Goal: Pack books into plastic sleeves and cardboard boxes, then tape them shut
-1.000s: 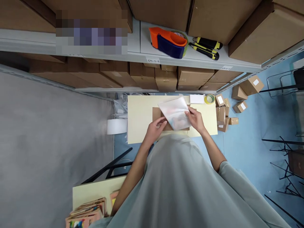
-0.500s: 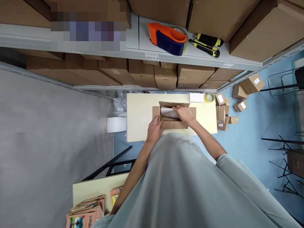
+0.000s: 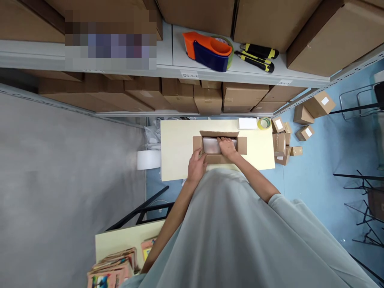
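An open brown cardboard box (image 3: 242,145) sits on a pale yellow table (image 3: 177,148), its flaps spread outward. Inside lies a clear plastic-wrapped packet (image 3: 211,145). My right hand (image 3: 227,146) lies flat on the packet inside the box, fingers stretched out. My left hand (image 3: 197,165) is curled over the box's near left corner and grips its wall.
A white pad (image 3: 247,123) and a roll of tape (image 3: 264,123) lie at the table's far right. Small labelled boxes (image 3: 280,140) pile on the blue floor. On the shelf above sit a tape dispenser (image 3: 208,47) and utility knives (image 3: 258,58). Colourful booklets (image 3: 114,270) are stacked on a nearer table.
The packet, held up in both hands a second ago, went down into the box. My right hand now presses it flat while my left hand has shifted to the box's corner.
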{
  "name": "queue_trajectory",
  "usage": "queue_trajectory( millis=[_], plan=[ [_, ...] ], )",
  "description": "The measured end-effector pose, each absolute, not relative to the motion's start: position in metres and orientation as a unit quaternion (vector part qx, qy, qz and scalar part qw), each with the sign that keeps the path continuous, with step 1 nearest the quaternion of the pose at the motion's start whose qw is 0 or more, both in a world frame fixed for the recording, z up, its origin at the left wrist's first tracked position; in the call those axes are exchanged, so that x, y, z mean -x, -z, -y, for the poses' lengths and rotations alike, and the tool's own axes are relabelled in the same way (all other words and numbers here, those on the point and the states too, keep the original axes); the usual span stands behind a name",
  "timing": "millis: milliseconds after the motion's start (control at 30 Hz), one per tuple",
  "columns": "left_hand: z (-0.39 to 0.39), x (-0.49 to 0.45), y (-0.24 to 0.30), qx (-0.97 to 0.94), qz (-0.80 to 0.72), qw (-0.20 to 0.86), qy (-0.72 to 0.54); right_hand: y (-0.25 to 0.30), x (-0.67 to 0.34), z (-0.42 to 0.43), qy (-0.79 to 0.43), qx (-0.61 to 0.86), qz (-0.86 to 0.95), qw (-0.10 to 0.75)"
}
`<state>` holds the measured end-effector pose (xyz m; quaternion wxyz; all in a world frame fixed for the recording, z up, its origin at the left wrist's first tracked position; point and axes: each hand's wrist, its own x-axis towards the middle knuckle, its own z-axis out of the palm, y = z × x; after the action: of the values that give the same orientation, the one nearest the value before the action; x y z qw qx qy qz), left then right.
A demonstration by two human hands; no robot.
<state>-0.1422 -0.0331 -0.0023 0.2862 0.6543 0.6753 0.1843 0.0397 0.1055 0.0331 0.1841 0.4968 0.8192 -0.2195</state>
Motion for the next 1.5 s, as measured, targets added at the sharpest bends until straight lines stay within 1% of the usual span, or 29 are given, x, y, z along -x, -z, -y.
queue_trajectory(
  millis=[67,133,267,333,400,467,533,633,700,767,800,900,1000,1067,1133,1300,1500],
  plan=[
    [0.031,0.145,0.001,-0.654,-0.671,0.295,-0.187,-0.038,-0.050,-0.095,0.225,-0.508,-0.818,0.148],
    [0.029,0.148,-0.002,-0.648,-0.669,0.304,-0.202,-0.045,-0.070,-0.083,0.239,-0.519,-0.816,0.090],
    [0.024,0.160,-0.007,-0.598,-0.707,0.278,-0.256,-0.055,-0.128,-0.064,0.221,-0.586,-0.776,-0.074],
    [0.021,0.167,-0.007,-0.557,-0.741,0.263,-0.268,-0.054,-0.156,-0.058,0.205,-0.644,-0.724,-0.136],
    [0.019,0.174,-0.008,-0.524,-0.765,0.267,-0.264,-0.051,-0.175,-0.053,0.234,-0.691,-0.664,-0.165],
    [0.018,0.177,-0.009,-0.512,-0.770,0.280,-0.258,-0.048,-0.184,-0.048,0.293,-0.707,-0.616,-0.188],
    [0.018,0.176,-0.014,-0.524,-0.756,0.289,-0.265,-0.045,-0.185,-0.043,0.339,-0.692,-0.597,-0.223],
    [0.022,0.167,-0.023,-0.564,-0.716,0.300,-0.281,-0.045,-0.177,-0.036,0.367,-0.659,-0.595,-0.278],
    [0.024,0.159,-0.027,-0.603,-0.684,0.314,-0.266,-0.045,-0.168,-0.033,0.387,-0.637,-0.596,-0.298],
    [0.026,0.152,-0.027,-0.645,-0.652,0.329,-0.226,-0.044,-0.160,-0.030,0.413,-0.607,-0.612,-0.295],
    [0.026,0.151,-0.025,-0.664,-0.637,0.334,-0.203,-0.044,-0.156,-0.029,0.422,-0.588,-0.631,-0.280],
    [0.027,0.150,-0.017,-0.700,-0.609,0.340,-0.154,-0.043,-0.150,-0.026,0.409,-0.525,-0.724,-0.182],
    [0.028,0.153,-0.010,-0.705,-0.604,0.343,-0.140,-0.040,-0.152,-0.022,0.349,-0.473,-0.806,-0.069],
    [0.027,0.155,-0.008,-0.700,-0.606,0.351,-0.141,-0.037,-0.156,-0.020,0.317,-0.459,-0.829,-0.028],
    [0.025,0.156,-0.010,-0.690,-0.609,0.363,-0.149,-0.036,-0.160,-0.019,0.300,-0.461,-0.835,-0.022],
    [0.005,0.163,-0.017,-0.637,-0.647,0.375,-0.186,-0.038,-0.164,-0.032,0.314,-0.510,-0.798,-0.061],
    [-0.039,0.170,-0.010,-0.587,-0.710,0.330,-0.205,-0.035,-0.158,-0.080,0.288,-0.625,-0.721,-0.079]
  ],
)
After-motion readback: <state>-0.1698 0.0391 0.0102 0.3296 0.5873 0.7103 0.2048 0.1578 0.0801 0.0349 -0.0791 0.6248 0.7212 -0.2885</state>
